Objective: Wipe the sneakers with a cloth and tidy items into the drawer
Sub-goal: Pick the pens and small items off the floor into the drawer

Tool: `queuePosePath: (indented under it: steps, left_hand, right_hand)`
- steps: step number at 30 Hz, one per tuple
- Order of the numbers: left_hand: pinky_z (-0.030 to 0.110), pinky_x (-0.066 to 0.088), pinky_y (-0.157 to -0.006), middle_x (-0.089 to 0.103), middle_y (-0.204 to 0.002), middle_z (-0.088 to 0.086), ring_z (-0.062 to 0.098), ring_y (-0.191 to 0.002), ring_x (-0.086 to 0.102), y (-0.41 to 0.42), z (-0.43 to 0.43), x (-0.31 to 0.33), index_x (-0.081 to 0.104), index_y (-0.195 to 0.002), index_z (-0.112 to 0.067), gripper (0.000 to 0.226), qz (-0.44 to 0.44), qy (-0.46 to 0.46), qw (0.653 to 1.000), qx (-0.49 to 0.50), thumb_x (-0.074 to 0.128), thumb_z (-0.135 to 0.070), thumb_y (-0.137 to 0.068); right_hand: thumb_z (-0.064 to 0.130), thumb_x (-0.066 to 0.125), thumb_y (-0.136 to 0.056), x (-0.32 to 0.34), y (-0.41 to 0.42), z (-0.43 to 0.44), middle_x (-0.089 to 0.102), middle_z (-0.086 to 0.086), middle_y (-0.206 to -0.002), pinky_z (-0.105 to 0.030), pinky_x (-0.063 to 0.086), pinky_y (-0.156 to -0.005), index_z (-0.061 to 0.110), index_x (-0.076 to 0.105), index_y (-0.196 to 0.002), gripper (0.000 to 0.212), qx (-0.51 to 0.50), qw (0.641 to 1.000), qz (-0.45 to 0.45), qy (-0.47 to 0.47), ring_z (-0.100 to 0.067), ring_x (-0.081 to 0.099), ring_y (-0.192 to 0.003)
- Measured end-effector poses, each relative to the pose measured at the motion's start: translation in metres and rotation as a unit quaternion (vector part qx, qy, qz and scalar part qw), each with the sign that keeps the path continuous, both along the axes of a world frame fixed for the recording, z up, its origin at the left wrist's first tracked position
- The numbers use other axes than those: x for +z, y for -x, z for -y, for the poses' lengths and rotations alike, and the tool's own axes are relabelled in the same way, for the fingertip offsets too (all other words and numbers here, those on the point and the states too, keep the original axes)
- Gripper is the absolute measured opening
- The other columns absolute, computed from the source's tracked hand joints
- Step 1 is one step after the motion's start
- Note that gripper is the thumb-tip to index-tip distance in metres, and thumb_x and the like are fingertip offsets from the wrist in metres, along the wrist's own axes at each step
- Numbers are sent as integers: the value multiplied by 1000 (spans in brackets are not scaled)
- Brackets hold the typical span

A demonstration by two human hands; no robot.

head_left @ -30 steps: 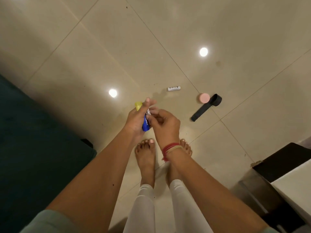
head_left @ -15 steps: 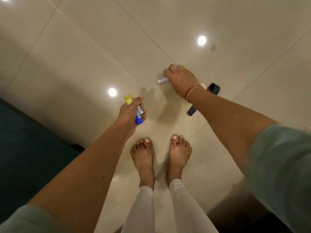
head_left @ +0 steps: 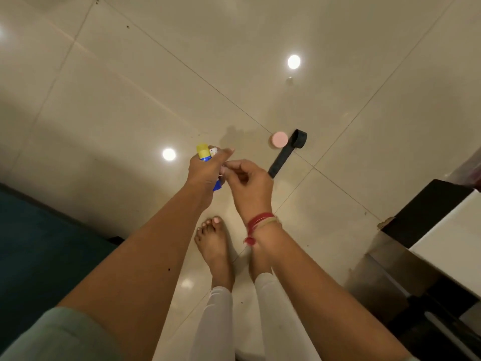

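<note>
My left hand (head_left: 205, 170) grips a blue bottle with a yellow cap (head_left: 202, 152), and a small white piece (head_left: 213, 151) shows beside the cap. My right hand (head_left: 250, 186) is right next to it, fingers curled and pinching at the left hand's fingers. What the right fingers pinch is mostly hidden; the white tube is no longer on the floor. A pink round container (head_left: 280, 139) and a black strap-like item (head_left: 285, 155) lie on the tiles beyond my hands. No sneakers, cloth or drawer are in view.
I stand barefoot (head_left: 216, 246) on glossy beige floor tiles (head_left: 130, 100). A dark teal surface (head_left: 39, 243) fills the lower left. A dark cabinet (head_left: 426, 212) with a white top (head_left: 453, 246) stands at the right edge.
My right hand had reached out to the white tube on the floor and has come back to my left hand. The tube has left the floor. The left hand kept the blue bottle.
</note>
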State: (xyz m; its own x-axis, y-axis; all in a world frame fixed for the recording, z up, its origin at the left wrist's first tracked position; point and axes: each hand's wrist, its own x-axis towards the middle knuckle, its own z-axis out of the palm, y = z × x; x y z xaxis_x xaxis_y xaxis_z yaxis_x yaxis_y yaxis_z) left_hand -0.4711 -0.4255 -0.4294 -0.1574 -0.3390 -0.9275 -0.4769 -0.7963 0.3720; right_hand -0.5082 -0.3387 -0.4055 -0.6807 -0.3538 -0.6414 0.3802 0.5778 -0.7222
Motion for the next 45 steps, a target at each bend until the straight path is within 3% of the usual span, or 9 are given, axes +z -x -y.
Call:
queuePosePath:
  steps: [3,10,17,24,30,33,37,41,45]
  left_hand:
    - [19,35,-43,48,-71,-2,12,-56,47,1,-4,-14,51,-74,-19,21,21,1,1000,5,68,-10,-83]
    - [18,33,-42,61,-79,-6,9,-51,43,-7,-15,-29,62,-83,-22,11,13,-30,999,-35,72,-17,-84]
    - [16,30,-39,54,-71,-6,6,-44,38,-5,-18,-12,52,-76,-20,27,9,-42,999,34,79,-16,-77]
    - [20,35,-41,50,-63,-1,12,-49,44,0,-16,-3,53,-80,-17,32,-4,-11,995,-100,83,-12,-72]
    - [17,34,-42,56,-76,-1,6,-48,46,-7,-12,-27,63,-99,-15,29,24,-21,999,-25,80,-15,-76]
    - [17,35,-44,58,-76,-2,3,-44,46,-13,-15,-39,65,-102,-16,29,19,-31,999,-21,79,-15,-77]
    - [17,37,-45,57,-77,-1,7,-53,44,-27,-21,-38,66,-104,-16,30,23,-41,998,-47,79,-14,-76]
    - [17,35,-44,58,-76,-2,7,-54,42,-33,-27,5,65,-100,-18,28,22,-45,997,-57,78,-11,-76]
    - [17,36,-41,56,-76,0,9,-54,41,-26,-35,88,63,-98,-16,25,6,-61,997,-54,76,-7,-78]
  right_hand:
    - [10,62,-87,-26,33,-18,56,-7,-113,-20,46,-78,11,62,-109,22,28,986,-152,-63,-13,59,-85]
    - [-2,51,-85,-118,107,-41,51,-16,-121,-37,41,-92,4,53,-118,33,411,808,-330,-263,-34,46,-109]
    - [16,62,-83,-60,76,-35,61,-12,-100,-37,44,-82,16,40,-134,55,315,918,-223,-93,-32,54,-96]
    - [12,75,-77,-14,29,-47,56,5,-108,-17,43,-82,38,17,-143,91,242,965,-101,-18,-5,54,-93]
    - [42,75,-74,-77,66,-71,48,1,-115,-35,49,-88,20,44,-121,61,-26,976,-111,-184,-15,53,-100]
    - [54,66,-78,-117,73,-73,50,-4,-118,-40,46,-90,15,45,-118,60,-6,949,-101,-299,-25,52,-108]
    - [33,62,-87,-133,76,-64,53,-10,-110,-33,43,-83,7,51,-108,35,52,940,-133,-311,-26,53,-101]
    - [10,53,-90,-97,86,-80,58,-9,-92,-27,40,-69,9,49,-93,5,-23,964,4,-266,-27,57,-84]
    - [7,44,-91,-4,90,-99,63,-17,-101,-35,47,-77,16,39,-99,12,-46,977,59,-199,-31,61,-92]
